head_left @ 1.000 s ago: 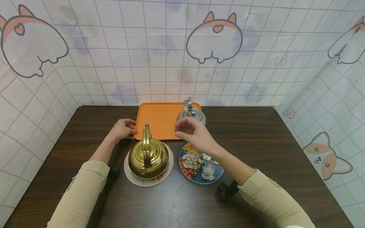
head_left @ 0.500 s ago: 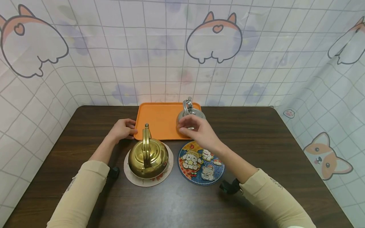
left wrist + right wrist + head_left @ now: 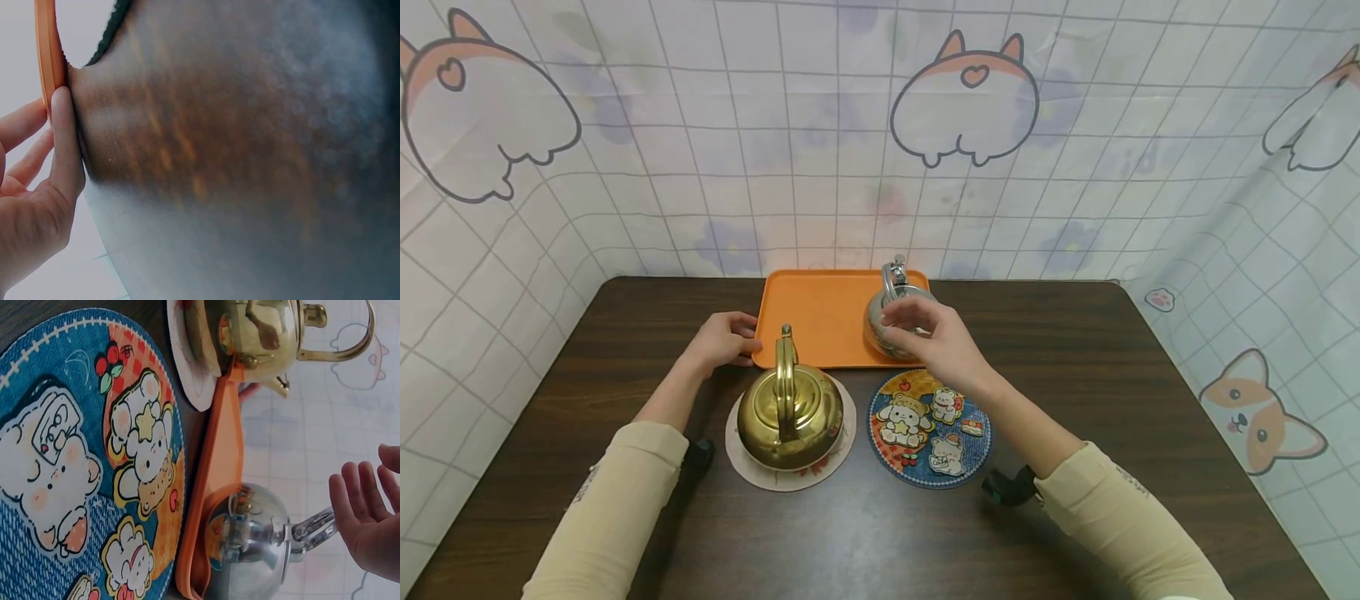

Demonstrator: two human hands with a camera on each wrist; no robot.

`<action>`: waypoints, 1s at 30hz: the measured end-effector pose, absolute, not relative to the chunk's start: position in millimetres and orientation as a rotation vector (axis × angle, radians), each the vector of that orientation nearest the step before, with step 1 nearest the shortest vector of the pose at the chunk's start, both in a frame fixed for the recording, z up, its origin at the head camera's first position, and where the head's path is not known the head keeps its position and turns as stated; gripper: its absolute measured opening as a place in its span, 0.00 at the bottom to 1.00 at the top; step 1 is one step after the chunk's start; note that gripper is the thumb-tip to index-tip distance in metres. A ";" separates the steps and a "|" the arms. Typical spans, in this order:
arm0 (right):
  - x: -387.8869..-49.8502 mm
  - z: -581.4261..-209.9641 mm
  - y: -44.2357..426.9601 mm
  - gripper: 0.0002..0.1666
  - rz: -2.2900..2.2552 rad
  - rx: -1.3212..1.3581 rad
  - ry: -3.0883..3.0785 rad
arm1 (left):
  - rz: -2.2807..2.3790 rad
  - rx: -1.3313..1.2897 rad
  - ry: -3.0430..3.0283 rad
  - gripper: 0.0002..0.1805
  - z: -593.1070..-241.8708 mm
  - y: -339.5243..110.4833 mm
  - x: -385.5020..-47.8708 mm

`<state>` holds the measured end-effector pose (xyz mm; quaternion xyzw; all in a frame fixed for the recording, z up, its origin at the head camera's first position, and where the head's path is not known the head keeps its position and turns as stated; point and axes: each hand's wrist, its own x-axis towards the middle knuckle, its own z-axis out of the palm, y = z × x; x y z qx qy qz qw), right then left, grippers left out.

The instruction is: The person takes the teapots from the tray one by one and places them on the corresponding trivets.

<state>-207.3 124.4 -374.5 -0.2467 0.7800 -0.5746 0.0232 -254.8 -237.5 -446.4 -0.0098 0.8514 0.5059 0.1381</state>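
In the head view, the left hand (image 3: 718, 343) holds the left edge of an orange tray (image 3: 812, 312). The left wrist view has its thumb and fingers on either side of the tray rim (image 3: 49, 50). A silver kettle (image 3: 878, 321) stands upright at the tray's right end, its handle raised. Just in front of that kettle hovers the right hand (image 3: 942, 340), fingers loosely bent and holding nothing. In the right wrist view, the fingers (image 3: 359, 490) appear close to the silver handle (image 3: 315, 528); whether they touch it is unclear.
A gold kettle (image 3: 797, 408) sits on a round pale mat (image 3: 740, 457) in front of the tray's left part. To its right lies a round cartoon mat (image 3: 904, 421). Behind the dark wooden table (image 3: 1075, 358) hangs a white grid-patterned curtain (image 3: 820, 125).
The right hand has shifted slightly right and away from the viewer, uncovering more of the silver kettle and the cartoon mat. The left hand, tray and both kettles stay in place.
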 end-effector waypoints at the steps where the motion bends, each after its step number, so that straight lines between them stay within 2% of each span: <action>1: -207.6 -374.6 124.9 0.14 -1.783 -0.761 2.418 | 1.462 -0.031 2.463 0.28 -446.4 -237.3 -254.8; 30: -220.8 -377.5 135.1 0.17 -1.795 -0.644 2.497 | 1.474 -0.041 2.458 0.28 -445.6 -236.9 -254.0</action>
